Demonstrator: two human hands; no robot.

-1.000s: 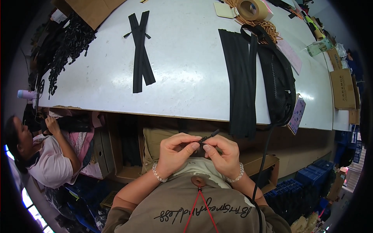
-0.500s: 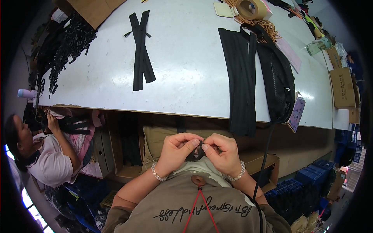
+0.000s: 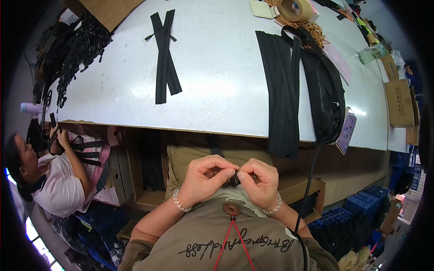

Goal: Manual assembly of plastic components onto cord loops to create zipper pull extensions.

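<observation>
Left hand (image 3: 203,181): your thumb and forefinger pinched together on the small black piece (image 3: 233,180).
Right hand (image 3: 261,184): pinched on it too; exact grip hidden.
Black piece: between your fingertips, before your shirt (image 3: 194,230), off the table (image 3: 217,99).
Slip: judged possible; your fingertip-only hold could drop it below the table edge.

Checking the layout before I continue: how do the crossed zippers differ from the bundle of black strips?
The crossed zippers form an X; the bundle of black strips lies lengthwise, strips overlapping. The crossed zippers lie wholly on the table, while the bundle's near end hangs over its edge. The crossed zippers show pulls at their sides; none is visible on the bundle. Both are black and flat.
</observation>
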